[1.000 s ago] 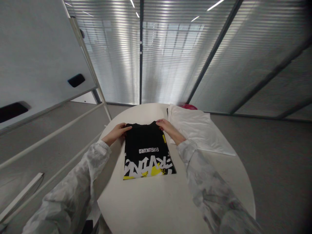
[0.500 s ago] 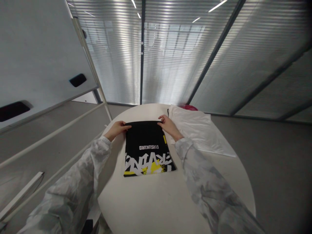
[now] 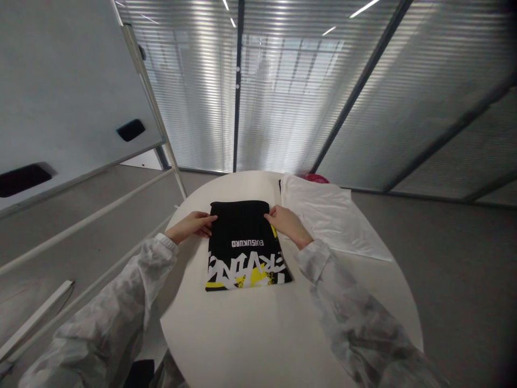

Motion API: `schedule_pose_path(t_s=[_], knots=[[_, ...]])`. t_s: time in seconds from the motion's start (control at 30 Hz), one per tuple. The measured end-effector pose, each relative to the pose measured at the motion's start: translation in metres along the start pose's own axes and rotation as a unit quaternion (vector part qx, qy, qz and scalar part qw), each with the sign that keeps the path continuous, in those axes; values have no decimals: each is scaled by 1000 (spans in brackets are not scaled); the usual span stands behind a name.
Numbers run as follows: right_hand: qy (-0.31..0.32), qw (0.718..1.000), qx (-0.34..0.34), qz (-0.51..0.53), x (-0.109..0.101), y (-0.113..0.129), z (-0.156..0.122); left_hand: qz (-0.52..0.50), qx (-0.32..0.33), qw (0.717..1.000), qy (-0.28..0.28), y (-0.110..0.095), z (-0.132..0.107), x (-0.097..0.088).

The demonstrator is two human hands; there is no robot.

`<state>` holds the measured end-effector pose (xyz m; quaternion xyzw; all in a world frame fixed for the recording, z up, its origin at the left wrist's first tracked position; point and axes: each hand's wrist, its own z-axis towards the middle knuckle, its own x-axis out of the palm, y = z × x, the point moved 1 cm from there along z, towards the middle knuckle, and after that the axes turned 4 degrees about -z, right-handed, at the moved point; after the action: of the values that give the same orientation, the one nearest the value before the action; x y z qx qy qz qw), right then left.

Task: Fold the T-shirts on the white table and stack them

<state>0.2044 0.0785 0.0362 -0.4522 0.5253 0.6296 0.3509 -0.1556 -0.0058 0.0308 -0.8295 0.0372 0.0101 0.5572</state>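
A folded black T-shirt (image 3: 238, 226) lies flat on the white table, its white and yellow lettering upside down from where I look. My left hand (image 3: 196, 223) is at its left edge near the far end, thumb on top and fingers at the side, pinching the cloth. On the opposite edge, my right hand (image 3: 286, 222) pinches the fabric between thumb and fingertips. The undersides of both grips are hidden.
A white plastic-like sheet or bag (image 3: 329, 215) lies on the right of the rounded white table (image 3: 258, 334). Something red (image 3: 315, 178) shows behind it. A whiteboard on a frame (image 3: 72, 81) stands at the left, and a ribbed translucent wall (image 3: 283, 108) rises behind.
Both hands have slid from the shirt's far corners a little towards me along its side edges. The shirt itself lies nearly as before.
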Motion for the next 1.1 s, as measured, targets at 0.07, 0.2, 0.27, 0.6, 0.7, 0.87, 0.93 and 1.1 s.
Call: schedule_pose_path(t_s=[0.07, 0.2, 0.27, 0.6, 0.7, 0.87, 0.93, 1.1], knots=[[18, 999, -5, 26, 0, 1, 1, -27, -5, 1000, -5, 4, 3, 1], [39, 995, -8, 87, -3, -5, 5, -49, 2, 999, -2, 11, 10, -2], [71, 994, -9, 82, -5, -8, 6, -42, 13, 999, 8, 13, 10, -3], [137, 983, -28, 115, 0, -10, 7, 8, 26, 997, 66, 4, -1, 3], [125, 983, -24, 130, 3, -12, 8, 21, 31, 997, 68, 4, -1, 4], [81, 991, -34, 99, 2, -13, 6, 22, 37, 997, 62, 7, 2, 3], [76, 992, -30, 100, 1, -12, 4, 3, 29, 998, 48, 9, 3, 2], [73, 990, -25, 118, -1, -11, 1, -6, 34, 998, 54, 12, 5, 1]])
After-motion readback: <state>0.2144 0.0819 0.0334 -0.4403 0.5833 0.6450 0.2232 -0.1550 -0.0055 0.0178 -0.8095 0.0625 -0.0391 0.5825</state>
